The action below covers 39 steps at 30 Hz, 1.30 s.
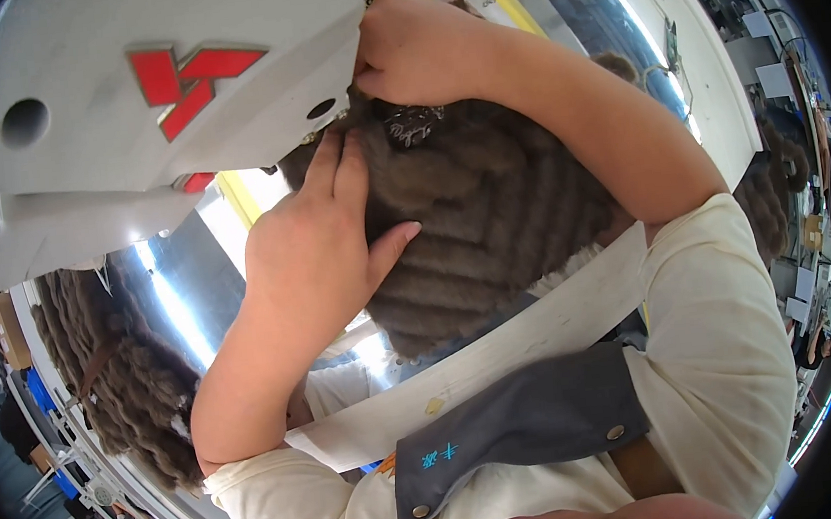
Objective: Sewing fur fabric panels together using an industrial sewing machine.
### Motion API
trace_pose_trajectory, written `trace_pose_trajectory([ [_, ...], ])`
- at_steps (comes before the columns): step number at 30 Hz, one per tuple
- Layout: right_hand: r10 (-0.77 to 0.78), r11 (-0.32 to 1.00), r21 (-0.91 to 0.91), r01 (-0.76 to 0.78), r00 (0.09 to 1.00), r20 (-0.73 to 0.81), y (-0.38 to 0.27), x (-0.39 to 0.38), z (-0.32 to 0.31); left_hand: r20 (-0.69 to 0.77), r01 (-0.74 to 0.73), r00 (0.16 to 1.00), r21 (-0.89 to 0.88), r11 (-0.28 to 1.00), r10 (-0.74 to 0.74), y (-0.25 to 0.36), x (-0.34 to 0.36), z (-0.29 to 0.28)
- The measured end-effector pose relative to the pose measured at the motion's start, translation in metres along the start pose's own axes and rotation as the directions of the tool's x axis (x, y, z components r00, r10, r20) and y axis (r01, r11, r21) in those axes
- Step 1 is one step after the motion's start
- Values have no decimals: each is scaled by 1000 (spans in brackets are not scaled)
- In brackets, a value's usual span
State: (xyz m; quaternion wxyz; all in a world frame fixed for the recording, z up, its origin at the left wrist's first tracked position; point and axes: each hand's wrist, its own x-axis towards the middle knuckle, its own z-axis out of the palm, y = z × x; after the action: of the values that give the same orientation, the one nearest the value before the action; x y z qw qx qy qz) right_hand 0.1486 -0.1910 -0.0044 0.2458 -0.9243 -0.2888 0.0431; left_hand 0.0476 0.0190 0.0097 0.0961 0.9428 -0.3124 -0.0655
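a piece of grey-brown ridged fur (pixel 493 243) lies in front of the person, its upper left corner at the lower edge of a white machine (pixel 95 100). a small dark patch with silvery lines (pixel 414 124) sits near the fur's top edge. the left hand (pixel 309 231) rests palm down over the fur's left edge: two fingers (pixel 353 166) lie side by side, reaching up toward the machine, and the thumb stands well apart from them, its tip on the ridges. the right hand (pixel 422 51) is curled at the fur's upper end, just beside the machine; its fingertips are hidden, so whether they are clamped on the fur cannot be told. most of the piece spreads to the right of the left fingers and below the right hand.

around it the desk (pixel 213 262) is glossy, with bright streaks of reflected light and a yellow strip (pixel 237 198). a pale band (pixel 504 365) runs between fur and person. more brown fur (pixel 120 384) bunches at the left. beyond, bent by the lens, are a white desk (pixel 698 47) at the right, a cardboard box (pixel 9 335) and a cluttered workroom.
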Motion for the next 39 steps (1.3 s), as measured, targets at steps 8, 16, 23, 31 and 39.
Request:
trace_pose_trajectory([
  [8, 43, 994, 97, -54, 993, 110, 2, 2, -8, 48, -8, 999, 29, 1000, 7, -8, -6, -11],
  [16, -297, 942, 150, 299, 954, -32, 2, -51, 12, 44, -10, 999, 25, 1000, 9, -30, 1, -12],
  [23, -343, 939, -7, 343, 939, -16, -1, -50, 16, 106, 13, 994, -34, 999, -9, -34, 10, -16],
  [31, -247, 967, -52, 251, 967, 65, -10, -46, 18, 42, -75, 996, -10, 997, 76, -36, 12, -9],
  [39, -231, 971, -37, 236, 968, 101, -8, -47, 17, 58, -63, 996, 29, 998, 61, -33, 14, -8],
])
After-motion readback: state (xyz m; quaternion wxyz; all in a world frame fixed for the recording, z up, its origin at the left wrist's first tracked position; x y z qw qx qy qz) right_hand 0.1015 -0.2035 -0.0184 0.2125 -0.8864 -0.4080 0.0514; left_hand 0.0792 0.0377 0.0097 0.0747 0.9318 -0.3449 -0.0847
